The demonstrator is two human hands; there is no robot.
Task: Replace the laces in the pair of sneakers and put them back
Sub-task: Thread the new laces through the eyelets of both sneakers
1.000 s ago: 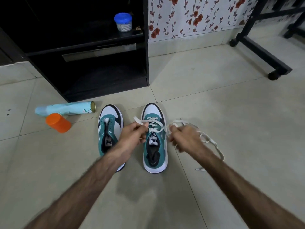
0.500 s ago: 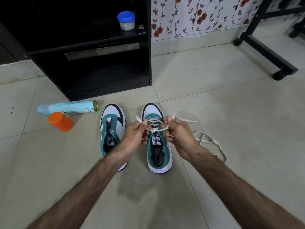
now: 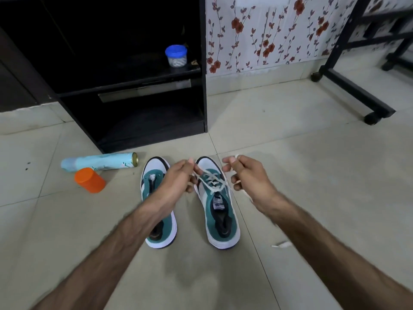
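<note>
The flat white cotton lace (image 3: pixel 212 183) is the thing being worked, and it should handle as light, limp and slightly grippy: it will sag and twist if let go, and it holds no shape of its own. The best hold, I judge, is a pinch close to each free end, where the stiff tip can be steered through an eyelet, with even tension kept on both sides so the crossings lie flat.

The lace zigzags across the upper eyelets of the right-hand teal, white and black sneaker (image 3: pixel 220 211), which stands on the pale tiled floor (image 3: pixel 312 175) with its toe pointing away. The left hand (image 3: pixel 176 182) pinches one strand between thumb and fingertips just above the shoe's toe. The right hand (image 3: pixel 248 177) is curled, with what looks like the other strand looped over its forefinger; the image is blurred there.

The second teal, white and black sneaker (image 3: pixel 154 175) stands just beside the first, on its left, its eyelets apparently bare. A loose white lace end (image 3: pixel 282 244) lies on the tiles to the right.

Further out lie a pale blue spray can (image 3: pixel 100 161) and its orange plastic cap (image 3: pixel 89 180), with a black wooden cabinet (image 3: pixel 156 121) behind holding a small blue-lidded jar (image 3: pixel 175 55).
</note>
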